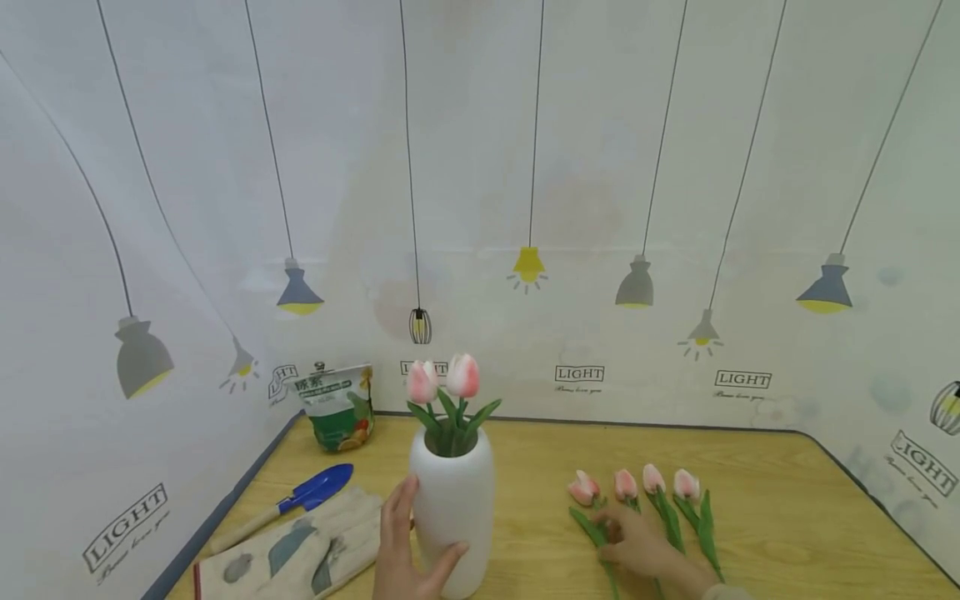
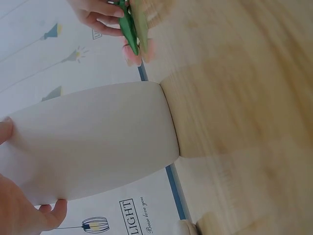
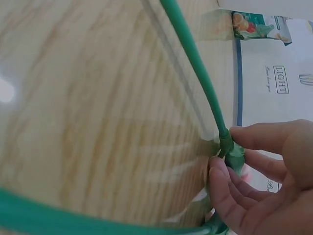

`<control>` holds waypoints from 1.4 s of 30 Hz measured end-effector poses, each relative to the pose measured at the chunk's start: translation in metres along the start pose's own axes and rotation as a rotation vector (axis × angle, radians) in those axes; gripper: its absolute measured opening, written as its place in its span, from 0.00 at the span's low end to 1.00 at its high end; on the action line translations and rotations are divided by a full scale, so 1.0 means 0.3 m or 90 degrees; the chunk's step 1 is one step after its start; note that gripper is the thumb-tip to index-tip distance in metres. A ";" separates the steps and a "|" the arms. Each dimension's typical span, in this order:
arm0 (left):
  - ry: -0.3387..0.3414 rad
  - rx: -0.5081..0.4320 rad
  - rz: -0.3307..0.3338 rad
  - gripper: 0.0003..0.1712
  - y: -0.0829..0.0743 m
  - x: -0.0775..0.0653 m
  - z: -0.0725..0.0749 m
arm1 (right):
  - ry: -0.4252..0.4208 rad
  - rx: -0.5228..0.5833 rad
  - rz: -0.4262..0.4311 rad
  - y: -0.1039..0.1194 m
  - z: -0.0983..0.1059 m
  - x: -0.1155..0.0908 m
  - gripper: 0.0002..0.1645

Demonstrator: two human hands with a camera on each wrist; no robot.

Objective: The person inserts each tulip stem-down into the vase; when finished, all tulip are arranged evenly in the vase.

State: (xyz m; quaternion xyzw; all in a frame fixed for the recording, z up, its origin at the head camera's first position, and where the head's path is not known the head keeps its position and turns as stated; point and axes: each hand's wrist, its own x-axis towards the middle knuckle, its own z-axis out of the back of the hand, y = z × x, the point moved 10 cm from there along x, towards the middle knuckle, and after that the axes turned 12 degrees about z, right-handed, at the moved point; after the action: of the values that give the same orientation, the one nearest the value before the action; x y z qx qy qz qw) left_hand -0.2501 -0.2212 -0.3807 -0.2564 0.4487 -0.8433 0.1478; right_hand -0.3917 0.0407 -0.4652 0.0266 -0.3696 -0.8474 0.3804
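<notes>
A tall white vase [image 1: 455, 521] stands upright on the table, holding two pink-and-white tulips [image 1: 462, 377] with green leaves. My left hand [image 1: 408, 550] grips its near left side, thumb across the front; the left wrist view shows fingers on both sides of the vase [image 2: 98, 142]. To the right, my right hand [image 1: 639, 546] is at the leftmost tulip [image 1: 583, 488] of a row on the table. Thumb and fingers pinch its green stem [image 3: 198, 68] where the leaves begin, as the right wrist view shows. Right beside this hand lie the other tulips [image 1: 686, 483], heads pointing away.
Left of the vase lie cloth gloves [image 1: 300, 546] and a blue trowel [image 1: 322, 487] with a wooden handle. A green-and-white bag [image 1: 341, 417] stands at the back left corner. Pale walls printed with lamps border the wooden table [image 1: 540, 467].
</notes>
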 end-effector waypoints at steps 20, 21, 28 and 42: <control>0.009 -0.007 0.001 0.55 -0.012 0.011 0.002 | -0.104 0.110 -0.046 -0.002 0.003 -0.003 0.17; 0.010 -0.007 0.000 0.55 -0.012 0.011 0.002 | -0.112 0.122 -0.049 -0.002 0.006 -0.002 0.17; -0.014 0.000 -0.025 0.57 -0.011 0.009 0.000 | -0.185 0.110 -0.053 0.037 0.088 0.014 0.18; -0.043 -0.014 -0.059 0.57 0.009 0.003 0.000 | -0.314 0.048 -0.010 0.201 0.280 0.103 0.17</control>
State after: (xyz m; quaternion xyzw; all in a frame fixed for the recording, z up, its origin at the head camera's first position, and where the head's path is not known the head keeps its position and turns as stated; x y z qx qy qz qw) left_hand -0.2507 -0.2231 -0.3826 -0.3068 0.4400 -0.8353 0.1206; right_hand -0.4034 0.0447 -0.3582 -0.1637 -0.4824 -0.8167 0.2710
